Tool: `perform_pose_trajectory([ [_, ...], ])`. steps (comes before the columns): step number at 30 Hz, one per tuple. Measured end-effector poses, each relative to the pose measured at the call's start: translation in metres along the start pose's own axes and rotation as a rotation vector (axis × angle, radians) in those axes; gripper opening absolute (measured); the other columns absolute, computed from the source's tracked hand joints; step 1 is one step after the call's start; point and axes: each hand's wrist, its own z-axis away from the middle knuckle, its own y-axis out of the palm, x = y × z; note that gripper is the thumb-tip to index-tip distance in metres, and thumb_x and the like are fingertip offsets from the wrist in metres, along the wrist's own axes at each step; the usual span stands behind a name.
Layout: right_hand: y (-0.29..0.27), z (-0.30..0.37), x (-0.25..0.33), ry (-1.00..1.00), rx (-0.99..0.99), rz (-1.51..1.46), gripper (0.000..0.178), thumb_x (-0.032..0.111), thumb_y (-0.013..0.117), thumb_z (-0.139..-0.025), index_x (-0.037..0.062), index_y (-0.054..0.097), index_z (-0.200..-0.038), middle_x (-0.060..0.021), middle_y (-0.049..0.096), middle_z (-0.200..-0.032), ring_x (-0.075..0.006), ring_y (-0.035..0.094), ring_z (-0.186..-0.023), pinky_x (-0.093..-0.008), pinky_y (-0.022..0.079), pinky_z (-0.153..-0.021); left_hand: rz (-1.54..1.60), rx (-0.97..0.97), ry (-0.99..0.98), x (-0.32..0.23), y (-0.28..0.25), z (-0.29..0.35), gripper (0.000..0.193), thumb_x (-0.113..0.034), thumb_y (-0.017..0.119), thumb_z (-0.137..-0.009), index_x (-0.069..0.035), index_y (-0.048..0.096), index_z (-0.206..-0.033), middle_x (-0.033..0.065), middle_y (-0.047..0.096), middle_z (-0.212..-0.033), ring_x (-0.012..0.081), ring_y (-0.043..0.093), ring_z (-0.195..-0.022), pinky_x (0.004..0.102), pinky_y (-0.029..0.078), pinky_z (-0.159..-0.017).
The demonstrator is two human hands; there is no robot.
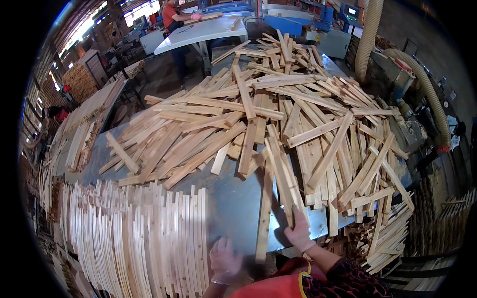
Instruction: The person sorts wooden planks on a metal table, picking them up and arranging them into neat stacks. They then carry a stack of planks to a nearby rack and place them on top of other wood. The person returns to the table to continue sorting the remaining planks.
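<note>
My right hand (pixel 299 232), in a pale glove, is closed round the near end of a wooden strip (pixel 281 180) that slants away into a loose pile of strips (pixel 208 107). Another strip lies close along its right side; whether my fingers take in both is hard to tell. My left hand (pixel 224 258), also gloved and slightly blurred, hovers over the table's near edge with fingers loosely spread and nothing visible in them. Just left of it are many strips laid side by side in a row (pixel 144 233). A single strip (pixel 265 218) lies lengthwise between my hands.
The pile covers much of the grey metal table (pixel 226 206). More strips are stacked below its right edge (pixel 392 236). Ribbed hoses (pixel 370 39) and machinery stand at the far right. Beyond the pile, a person in red (pixel 171 17) works at a white table (pixel 198 37).
</note>
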Motion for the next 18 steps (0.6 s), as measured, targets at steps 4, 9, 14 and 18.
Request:
perform_pose_trajectory([
  [4,-0.056,-0.123,0.078,-0.058,0.020,-0.110,0.076,0.016,0.065,-0.083,-0.0015,0.045,-0.155,-0.0279,0.053,-0.150,-0.0407,0.051,-0.142,-0.0445,0.040,-0.120,0.008,0.056,0.021,-0.023,-0.002,-0.028,0.078,-0.043,0.079,-0.081,-0.008,0.053,-0.146,0.0140,0.047,-0.153,0.0363,0.044,-0.142,0.0518,0.036,-0.116],
  [9,-0.176,-0.350,0.023,-0.091,-0.512,-0.234,0.085,0.027,0.074,-0.091,-0.0083,0.036,-0.158,-0.0323,0.048,-0.154,-0.0409,0.049,-0.143,-0.0443,0.039,-0.120,0.032,0.082,0.101,-0.064,0.001,-0.072,0.079,-0.044,0.077,-0.084,-0.006,0.051,-0.148,0.0145,0.048,-0.151,0.0363,0.045,-0.141,0.0521,0.036,-0.116],
  [14,-0.136,-0.269,-0.064,0.272,-0.268,0.353,0.097,0.040,0.075,-0.086,-0.0063,0.031,-0.160,-0.0339,0.048,-0.152,-0.0486,0.049,-0.138,-0.0484,0.040,-0.118,0.139,0.361,-0.070,-0.112,-0.007,-0.078,0.088,-0.049,0.073,-0.085,-0.004,0.043,-0.154,0.0197,0.055,-0.142,0.0399,0.057,-0.127,0.0526,0.046,-0.105],
  [18,-0.087,-0.188,-0.059,0.377,-0.022,0.223,0.096,0.034,0.073,-0.086,-0.0001,0.027,-0.164,-0.0330,0.050,-0.151,-0.0464,0.052,-0.138,-0.0468,0.044,-0.116,0.124,0.347,-0.096,-0.108,0.016,-0.075,0.093,-0.051,0.073,-0.085,-0.005,0.038,-0.157,0.0234,0.062,-0.132,0.0431,0.066,-0.108,0.0518,0.054,-0.091],
])
